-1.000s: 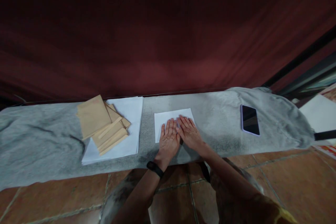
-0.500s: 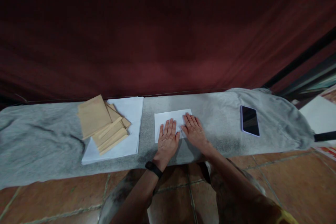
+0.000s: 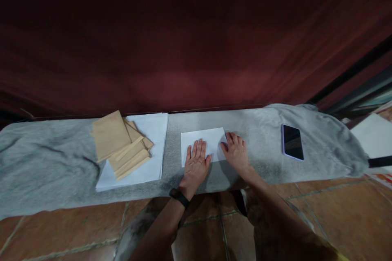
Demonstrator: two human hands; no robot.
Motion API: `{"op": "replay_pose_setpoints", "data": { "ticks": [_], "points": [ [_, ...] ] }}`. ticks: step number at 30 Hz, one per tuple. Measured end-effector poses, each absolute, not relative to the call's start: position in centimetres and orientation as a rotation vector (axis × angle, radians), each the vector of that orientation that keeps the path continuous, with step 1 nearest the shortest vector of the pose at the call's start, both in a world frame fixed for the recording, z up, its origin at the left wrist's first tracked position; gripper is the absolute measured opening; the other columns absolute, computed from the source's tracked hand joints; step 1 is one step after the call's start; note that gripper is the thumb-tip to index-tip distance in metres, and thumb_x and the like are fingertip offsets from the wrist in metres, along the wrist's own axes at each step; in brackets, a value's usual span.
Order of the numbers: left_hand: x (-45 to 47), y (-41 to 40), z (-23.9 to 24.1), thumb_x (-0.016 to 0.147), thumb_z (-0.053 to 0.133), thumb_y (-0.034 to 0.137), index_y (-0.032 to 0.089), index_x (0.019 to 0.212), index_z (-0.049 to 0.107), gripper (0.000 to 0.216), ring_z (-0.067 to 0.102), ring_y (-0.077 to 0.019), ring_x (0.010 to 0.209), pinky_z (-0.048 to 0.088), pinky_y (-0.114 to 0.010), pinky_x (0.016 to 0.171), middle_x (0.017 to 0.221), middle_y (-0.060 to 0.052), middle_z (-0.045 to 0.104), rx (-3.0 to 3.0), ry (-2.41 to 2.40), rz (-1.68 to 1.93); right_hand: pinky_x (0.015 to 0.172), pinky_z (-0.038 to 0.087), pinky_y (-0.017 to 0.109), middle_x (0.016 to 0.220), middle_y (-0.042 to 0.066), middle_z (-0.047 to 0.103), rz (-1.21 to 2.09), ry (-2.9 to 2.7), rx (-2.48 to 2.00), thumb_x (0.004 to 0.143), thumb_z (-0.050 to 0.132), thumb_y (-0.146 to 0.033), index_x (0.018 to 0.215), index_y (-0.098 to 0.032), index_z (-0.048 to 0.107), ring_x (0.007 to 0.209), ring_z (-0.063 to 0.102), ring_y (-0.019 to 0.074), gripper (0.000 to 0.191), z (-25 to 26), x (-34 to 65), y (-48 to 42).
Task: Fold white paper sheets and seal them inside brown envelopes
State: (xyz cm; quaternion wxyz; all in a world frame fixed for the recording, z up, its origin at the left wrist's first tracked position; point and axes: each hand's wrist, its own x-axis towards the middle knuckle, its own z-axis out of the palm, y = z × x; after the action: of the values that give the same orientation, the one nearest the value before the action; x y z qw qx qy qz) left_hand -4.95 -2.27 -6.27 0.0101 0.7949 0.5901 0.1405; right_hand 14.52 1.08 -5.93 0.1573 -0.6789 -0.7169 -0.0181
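Note:
A folded white paper (image 3: 204,140) lies on the grey cloth (image 3: 55,163) in front of me. My left hand (image 3: 196,164) rests flat on its near left part, fingers stretched out, with a black band on the wrist. My right hand (image 3: 236,153) lies at the paper's right edge, fingers slightly curled, its fingertips touching that edge. Neither hand holds anything.
Several tan envelopes (image 3: 121,143) lie in a loose pile on a stack of white sheets (image 3: 151,130) to the left. A dark phone (image 3: 292,142) lies face up on the cloth to the right. A dark red curtain (image 3: 183,36) hangs behind. Tiled floor (image 3: 61,228) runs below.
My right hand has slid rightward across the paper from beside my left hand to the paper's right edge. My left hand has stayed in place.

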Motion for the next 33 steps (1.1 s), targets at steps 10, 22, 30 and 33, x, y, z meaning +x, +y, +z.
{"op": "replay_pose_setpoints", "data": {
  "ticks": [10,22,30,33],
  "points": [
    [-4.9,-2.2,-6.4,0.106,0.038,0.036,0.012,0.159,0.036,0.059,0.030,-0.0275,0.156,0.026,-0.053,0.128,0.165,-0.013,0.039,2.492,1.853,0.425,0.079,0.053,0.033,0.104,0.014,0.074,0.170,-1.954,-2.048,0.102,0.054,-0.036,0.118,-0.014,0.062,0.091,0.072,0.0262,0.028,-4.9,14.5,1.2],
    [-4.9,-2.2,-6.6,0.107,0.036,0.042,0.012,0.160,0.035,0.061,0.028,-0.0287,0.157,0.025,-0.054,0.129,0.166,-0.015,0.038,2.439,1.835,0.468,0.068,0.052,0.030,0.074,0.004,0.072,0.542,-1.713,-1.858,0.094,0.056,-0.038,0.075,-0.024,0.065,0.073,0.070,0.0214,0.025,-5.6,15.5,2.5],
    [-6.0,-0.7,-4.0,0.108,0.031,0.042,0.019,0.166,0.016,0.064,0.012,-0.0264,0.161,0.020,-0.054,0.130,0.174,-0.014,0.014,2.089,1.839,0.951,0.070,0.053,0.030,0.083,0.003,0.069,0.348,-1.287,-1.499,0.102,0.043,-0.057,0.098,-0.021,0.061,0.076,0.062,0.0192,0.040,-2.0,16.5,3.1],
    [-6.7,-0.3,-3.2,0.108,0.030,0.044,0.022,0.166,0.018,0.063,0.011,-0.0245,0.162,0.020,-0.051,0.131,0.175,-0.010,0.011,1.865,1.802,1.118,0.080,0.055,0.036,0.094,0.009,0.073,0.153,-1.326,-1.480,0.104,0.042,-0.054,0.103,-0.020,0.064,0.088,0.067,0.0224,0.041,-1.0,17.1,2.2]
  ]
}}
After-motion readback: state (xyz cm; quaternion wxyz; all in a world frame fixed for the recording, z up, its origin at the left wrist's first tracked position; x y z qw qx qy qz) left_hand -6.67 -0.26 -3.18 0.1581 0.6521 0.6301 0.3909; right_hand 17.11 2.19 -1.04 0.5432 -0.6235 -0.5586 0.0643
